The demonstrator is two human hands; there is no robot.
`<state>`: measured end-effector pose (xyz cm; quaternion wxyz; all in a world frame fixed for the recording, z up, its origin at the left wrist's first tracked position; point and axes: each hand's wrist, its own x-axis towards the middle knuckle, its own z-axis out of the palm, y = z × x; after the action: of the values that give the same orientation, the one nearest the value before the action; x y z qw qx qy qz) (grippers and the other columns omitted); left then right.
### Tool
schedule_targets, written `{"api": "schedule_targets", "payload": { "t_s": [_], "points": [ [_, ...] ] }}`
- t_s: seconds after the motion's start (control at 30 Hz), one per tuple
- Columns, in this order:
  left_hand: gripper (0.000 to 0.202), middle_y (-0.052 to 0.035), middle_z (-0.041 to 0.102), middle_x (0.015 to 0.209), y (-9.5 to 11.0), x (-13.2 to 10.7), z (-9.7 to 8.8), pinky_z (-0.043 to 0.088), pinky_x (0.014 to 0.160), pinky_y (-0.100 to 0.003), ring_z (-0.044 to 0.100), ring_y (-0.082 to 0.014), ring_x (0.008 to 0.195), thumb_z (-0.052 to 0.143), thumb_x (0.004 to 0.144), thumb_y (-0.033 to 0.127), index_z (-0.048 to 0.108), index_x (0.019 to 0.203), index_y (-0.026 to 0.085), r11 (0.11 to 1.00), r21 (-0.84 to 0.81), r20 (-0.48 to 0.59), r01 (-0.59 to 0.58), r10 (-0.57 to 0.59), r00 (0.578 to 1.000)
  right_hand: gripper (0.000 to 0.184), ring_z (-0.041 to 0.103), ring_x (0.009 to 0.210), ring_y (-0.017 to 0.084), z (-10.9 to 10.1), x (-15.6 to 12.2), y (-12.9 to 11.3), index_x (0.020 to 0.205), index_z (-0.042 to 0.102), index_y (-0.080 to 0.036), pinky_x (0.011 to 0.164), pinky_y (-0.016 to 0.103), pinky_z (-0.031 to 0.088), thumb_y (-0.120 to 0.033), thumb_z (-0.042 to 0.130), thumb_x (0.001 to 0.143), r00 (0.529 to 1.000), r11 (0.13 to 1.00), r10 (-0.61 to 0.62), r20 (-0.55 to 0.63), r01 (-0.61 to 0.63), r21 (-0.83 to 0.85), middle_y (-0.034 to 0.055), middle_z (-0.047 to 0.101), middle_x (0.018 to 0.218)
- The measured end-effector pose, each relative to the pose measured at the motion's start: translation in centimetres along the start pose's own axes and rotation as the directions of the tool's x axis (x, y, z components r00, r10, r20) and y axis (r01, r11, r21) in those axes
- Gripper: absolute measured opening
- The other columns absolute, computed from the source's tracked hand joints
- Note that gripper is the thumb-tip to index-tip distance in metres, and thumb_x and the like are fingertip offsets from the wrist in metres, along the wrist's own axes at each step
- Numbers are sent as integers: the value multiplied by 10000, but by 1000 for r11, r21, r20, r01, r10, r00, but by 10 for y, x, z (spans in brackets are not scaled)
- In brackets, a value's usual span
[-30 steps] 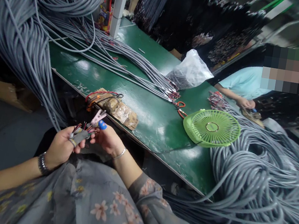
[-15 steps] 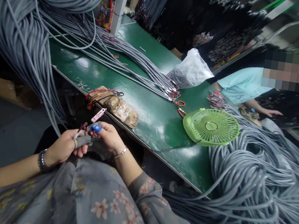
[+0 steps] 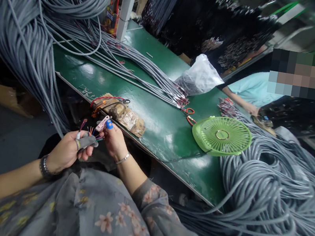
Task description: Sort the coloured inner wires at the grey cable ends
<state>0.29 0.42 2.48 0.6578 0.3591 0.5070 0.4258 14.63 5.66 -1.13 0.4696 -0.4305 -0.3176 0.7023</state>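
Observation:
My left hand (image 3: pixel 73 145), with grey coverings on its fingers, is closed around a cable end. Thin coloured wires (image 3: pixel 92 130) fan out of its grip, and a dark red bundle with a white sleeve (image 3: pixel 78 134) sticks up beside the thumb. Close on the right, my right hand (image 3: pixel 114 141) wears a blue finger cover on the thumb. It pinches a small flat pink tool (image 3: pixel 102 123), whose exact kind I cannot make out. Some wires reach toward the right fingers; whether they touch is unclear.
A taped block (image 3: pixel 127 118) lies on the green table's (image 3: pixel 161 130) near edge. Grey cables (image 3: pixel 152 75) stretch across behind it. A green fan (image 3: pixel 222 134) stands right of centre, beside heaped grey cables (image 3: pixel 277 193). A plastic bag (image 3: pixel 201 75) and a co-worker's arm (image 3: pixel 242 102) are farther back.
My right hand has drawn slightly away from the left, and the pink tool has tilted under its thumb. The coloured wires now show spread out. The co-worker's hand has moved left.

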Motion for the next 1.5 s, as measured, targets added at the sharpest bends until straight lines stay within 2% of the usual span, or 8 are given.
{"api": "schedule_targets", "payload": {
  "t_s": [0.17, 0.3, 0.4, 0.63, 0.9, 1.1, 1.33, 1.5],
  "points": [
    [327, -12, 628, 450, 5, 1, 2, 340, 367, -207, 493, -102, 352, 850, 555, 444, 643, 571, 191, 999, -22, 21, 40, -40, 999, 500, 461, 529, 94, -1, -2, 3, 683, 606, -215, 550, 246, 435, -662, 824, 734, 983, 991, -130, -129, 129, -20, -40, 588, 603],
    [322, -11, 625, 434, 6, 4, 4, 336, 366, -204, 481, -95, 341, 853, 537, 434, 647, 554, 187, 999, -29, 35, 43, -42, 999, 525, 502, 563, 111, 4, 0, -2, 754, 661, -200, 527, 234, 439, -714, 749, 811, 999, 996, 5, -40, -2, 92, -14, 617, 635],
    [322, -10, 621, 424, 4, 7, 4, 329, 366, -204, 470, -91, 335, 851, 539, 432, 640, 540, 189, 999, -26, 47, 39, -38, 998, 493, 538, 593, 123, 8, 2, -6, 811, 710, -187, 534, 230, 465, -677, 774, 824, 997, 982, 68, 25, -71, 174, -5, 625, 647],
    [322, -13, 623, 430, -3, 11, 3, 319, 364, -204, 471, -95, 336, 840, 565, 431, 627, 534, 192, 999, 5, 53, 37, -37, 998, 400, 557, 618, 123, 9, 5, -5, 721, 700, -178, 594, 232, 504, -535, 834, 840, 996, 964, 82, -35, -71, 255, 5, 636, 650],
    [338, -9, 623, 443, -2, 7, -1, 343, 374, -210, 478, -97, 349, 847, 583, 460, 644, 559, 192, 1000, 19, 42, 16, -17, 999, 499, 545, 596, 116, 8, 3, -7, 837, 725, -166, 540, 208, 478, -653, 672, 930, 985, 947, 162, 63, -173, 270, 9, 647, 670],
    [365, -14, 636, 445, 0, -2, -2, 342, 371, -208, 500, -106, 350, 868, 564, 484, 654, 560, 188, 999, 43, 0, 1, -1, 1000, 377, 518, 614, 110, 4, -3, -7, 808, 693, -174, 552, 205, 459, -533, 794, 869, 990, 963, 131, 58, -141, 231, -3, 629, 691],
    [301, -10, 641, 456, 0, 1, 0, 358, 383, -216, 497, -103, 358, 829, 575, 436, 647, 545, 198, 999, 33, -46, -38, 39, 998, 396, 517, 616, 113, 4, -4, -9, 833, 707, -177, 577, 225, 452, -562, 792, 865, 991, 974, 117, 64, -127, 189, -5, 633, 700],
    [322, -13, 633, 443, 2, 5, 5, 329, 375, -196, 499, -89, 350, 832, 558, 439, 637, 521, 185, 1000, 15, -74, -24, 25, 997, 356, 550, 647, 136, 9, 2, -11, 814, 713, -187, 604, 245, 470, -527, 797, 878, 987, 958, 144, 69, -156, 239, 5, 648, 708]
  ]
}}
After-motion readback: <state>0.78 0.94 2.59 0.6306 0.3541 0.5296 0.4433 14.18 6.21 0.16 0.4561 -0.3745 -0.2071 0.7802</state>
